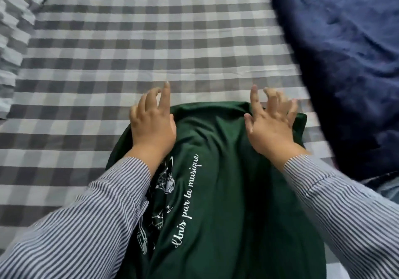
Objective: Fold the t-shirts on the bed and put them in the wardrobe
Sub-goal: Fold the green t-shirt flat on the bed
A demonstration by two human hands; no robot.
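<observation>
Hands on green t-shirt point(226, 181), checked bed point(129, 51).
Left hand point(152, 125) and right hand point(271, 127) press it, fingers loosely spread; rumpled, white script print.

Likely a home bedroom: checked bed sheet point(133, 41), navy blanket point(345, 51).
</observation>
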